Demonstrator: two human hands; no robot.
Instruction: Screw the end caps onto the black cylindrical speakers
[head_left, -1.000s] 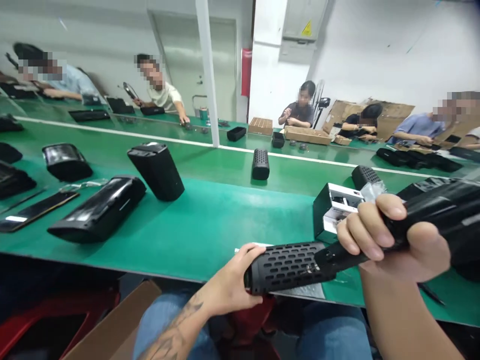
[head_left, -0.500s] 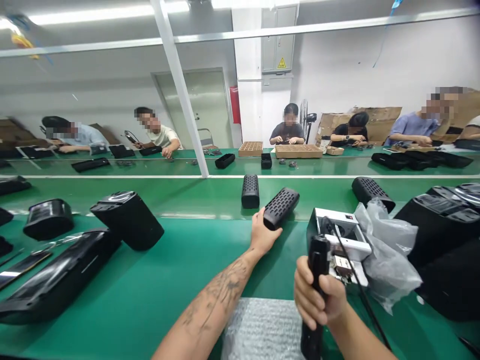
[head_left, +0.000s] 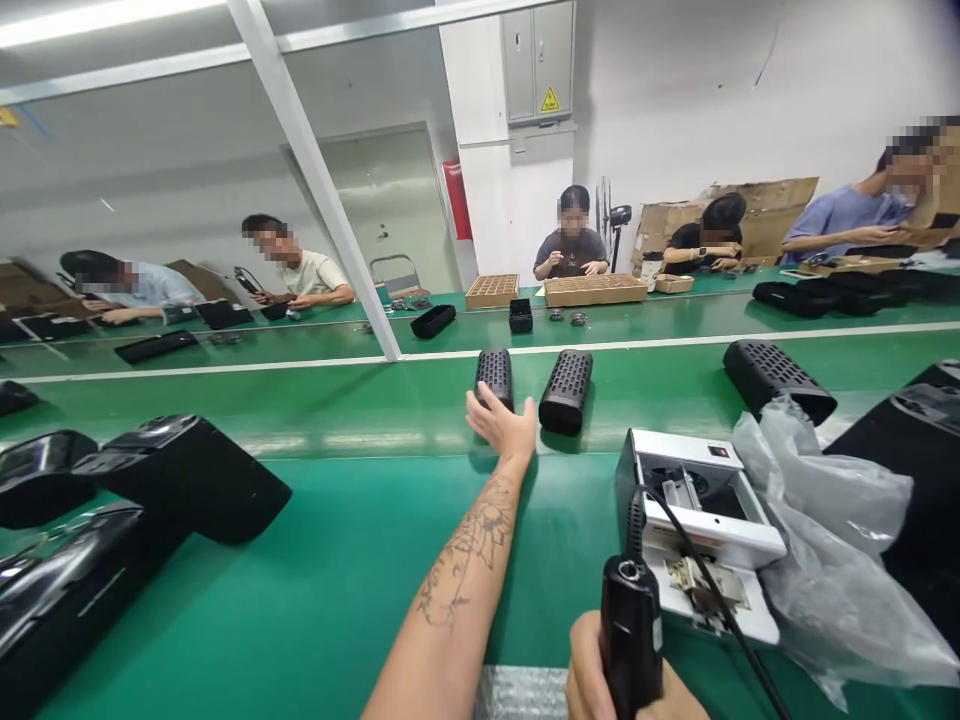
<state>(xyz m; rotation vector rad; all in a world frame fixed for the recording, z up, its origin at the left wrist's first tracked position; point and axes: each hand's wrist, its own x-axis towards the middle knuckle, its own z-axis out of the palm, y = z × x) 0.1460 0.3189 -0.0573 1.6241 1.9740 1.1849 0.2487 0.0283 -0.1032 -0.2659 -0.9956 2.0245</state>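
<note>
As the head view looks out along the green bench (head_left: 300,610), the left hand (head_left: 502,425) lies open at about 12 o'clock, its fingers (head_left: 486,402) spread and released, grasping nothing. Their tips reach the near end of a perforated black tube (head_left: 493,378), but I cannot tell whether they touch it or stop just short. A second tube (head_left: 565,392) lies just beside it, and a third (head_left: 776,378) sits at about 2 o'clock. The tubes look stiff and fairly light, probably moulded shells, and their rounded sides could roll, so a full wrap around the middle seems the surest hold, with the holes giving the fingertips some purchase. At about 6 o'clock, the right hand (head_left: 592,680) is clenched around a black corded tool (head_left: 631,630), though the lower frame edge cuts off part of the grip. The tool looks dense and rigid, best held by its barrel, with its cable (head_left: 712,600) kept clear because it crosses an open white box (head_left: 697,470) at about 4 o'clock. A soft, slippery plastic bag (head_left: 832,560) lies against that box, bubble wrap (head_left: 521,692) sits at the bottom edge, and glossy black housings (head_left: 180,480) lie at about 9 o'clock. A co-worker (head_left: 570,250) sits across the bench.
</note>
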